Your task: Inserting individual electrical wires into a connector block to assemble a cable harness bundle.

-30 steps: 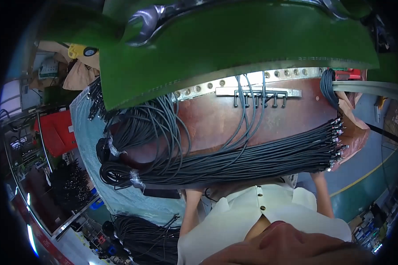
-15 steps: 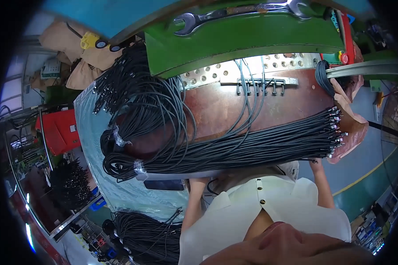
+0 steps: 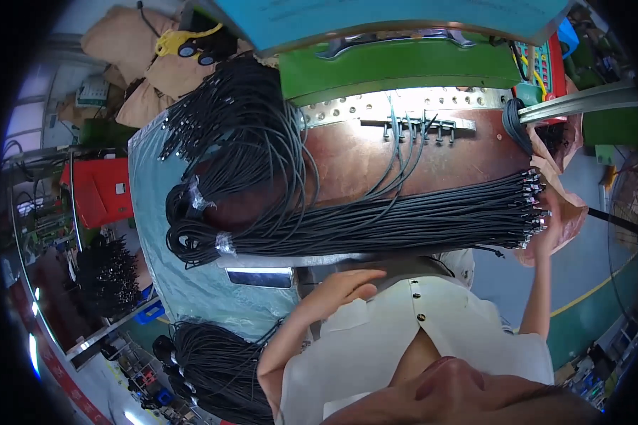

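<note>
A long bundle of black cables (image 3: 376, 230) lies across the bench, with small metal-tipped connectors (image 3: 535, 205) at its right end. Clear wrap (image 3: 225, 244) binds its looped left end. Just beyond the connectors is my right hand (image 3: 548, 230), its fingers stretched up alongside them; contact is hard to make out. In front of the bench edge, my left hand (image 3: 353, 283) is held open and empty, fingers pointing right. A few loose cables rise from the bundle to a dark toothed holder (image 3: 439, 127) under the lit machine.
Another heap of black cables (image 3: 227, 120) covers the bench's back left. A green machine beam (image 3: 404, 67) with a wrench (image 3: 397, 42) on it overhangs the back. A dark phone-like slab (image 3: 260, 277) lies near the front edge. More cables (image 3: 213, 365) sit at lower left.
My left hand has come out from below the bench edge, towards my body. My right hand has risen from under the bundle to beside the connectors. The view has shifted slightly.
</note>
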`<state>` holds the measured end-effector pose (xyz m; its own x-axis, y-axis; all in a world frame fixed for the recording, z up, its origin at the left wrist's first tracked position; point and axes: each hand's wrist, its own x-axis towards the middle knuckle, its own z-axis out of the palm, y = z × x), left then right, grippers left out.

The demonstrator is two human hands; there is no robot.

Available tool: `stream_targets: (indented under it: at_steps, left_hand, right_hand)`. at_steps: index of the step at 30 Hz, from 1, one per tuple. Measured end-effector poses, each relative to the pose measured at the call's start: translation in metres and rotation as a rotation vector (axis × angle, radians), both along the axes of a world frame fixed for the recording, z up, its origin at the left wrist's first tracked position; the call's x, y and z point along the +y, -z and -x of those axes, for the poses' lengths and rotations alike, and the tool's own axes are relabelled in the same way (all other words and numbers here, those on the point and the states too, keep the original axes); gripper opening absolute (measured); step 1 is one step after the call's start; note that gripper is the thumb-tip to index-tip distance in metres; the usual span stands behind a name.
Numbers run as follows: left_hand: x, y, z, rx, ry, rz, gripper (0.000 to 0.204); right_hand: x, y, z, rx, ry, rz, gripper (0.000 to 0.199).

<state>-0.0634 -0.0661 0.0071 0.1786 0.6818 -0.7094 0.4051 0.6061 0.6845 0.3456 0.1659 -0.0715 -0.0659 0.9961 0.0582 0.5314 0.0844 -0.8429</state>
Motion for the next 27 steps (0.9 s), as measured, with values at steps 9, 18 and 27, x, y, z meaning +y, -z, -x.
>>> stream_targets:
  at_steps: [9, 18, 27]
  left_hand:
    - [0.122, -0.018, -0.091, 0.492, 0.329, -1.129, 0.098]
    - [0.039, 0.008, 0.060, 0.959, 0.285, -0.767, 0.079]
    - [0.050, -0.002, 0.082, 0.954, 0.224, -0.910, 0.059]
  right_hand:
    - [0.063, -0.071, 0.233, -0.590, -0.901, -0.620, 0.051]
    - [0.099, -0.051, 0.209, -0.423, -0.854, -0.585, 0.034]
    - [0.066, -0.122, 0.124, -0.545, -0.662, -0.815, 0.032]
